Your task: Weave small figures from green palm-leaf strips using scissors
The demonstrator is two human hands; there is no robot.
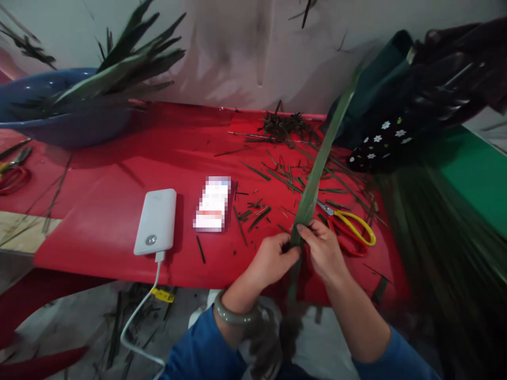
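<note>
A long green leaf strip runs from below the table edge up toward the back right. My left hand pinches it near its lower part, thumb and fingers closed round its left side. My right hand grips the same strip just above, with the thumb pressed on its face. Right beside my right hand lie scissors with one yellow and one red handle, their blades partly behind the leaf. Short cut leaf pieces are scattered on the red cloth left of the strip.
The red-covered table holds a white power bank with a cable and a blurred-out phone. A blue basin with leaves stands back left, near red-handled scissors. Long leaves fill the right side.
</note>
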